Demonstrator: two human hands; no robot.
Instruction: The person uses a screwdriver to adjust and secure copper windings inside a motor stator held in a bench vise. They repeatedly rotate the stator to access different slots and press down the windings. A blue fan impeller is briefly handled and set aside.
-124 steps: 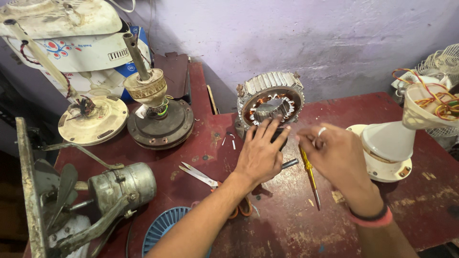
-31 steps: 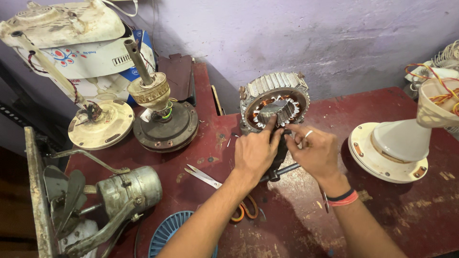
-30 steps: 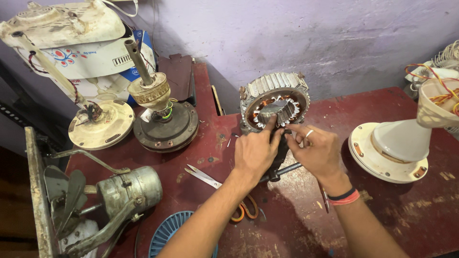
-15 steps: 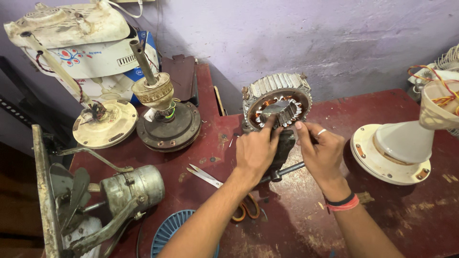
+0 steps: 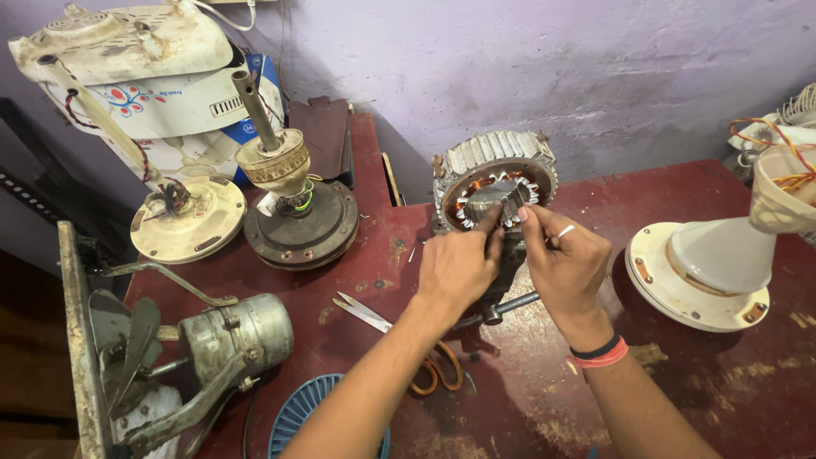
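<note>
Since half a second ago our right hand [image 5: 565, 259] has come in closer, so both hands now meet at the stator's mouth; the yellow-handled screwdriver seen four seconds ago beside our right hand is gone from view. Left to right: a grey metal fan motor on a bracket [image 5: 234, 336] lies at the left edge of the red workbench [image 5: 731, 399], behind it a cream fan base with a pole [image 5: 183, 217] and a dark round motor housing with a shaft [image 5: 297, 221]. Scissors with orange handles [image 5: 399, 340] lie just under our left forearm. Our left hand [image 5: 455, 268] pinches a small grey strip [image 5: 493, 197] at the bore, thumb and forefinger closed on it. The stator [image 5: 493, 183], a ribbed metal ring with copper windings, stands on edge near the wall, bore facing us, axis running roughly from the wall towards us. A dark metal tool or bolt [image 5: 510, 304] lies below the hands. Our right hand, ring on one finger, red and black wristbands, has fingertips together on the same strip. Far right a white fan stand [image 5: 705, 272] with loose coloured wires. We judge the stator heavy and stiff, best gripped by its outer ribs, while the windings look fragile; the strip seems thin and bendy.
</note>
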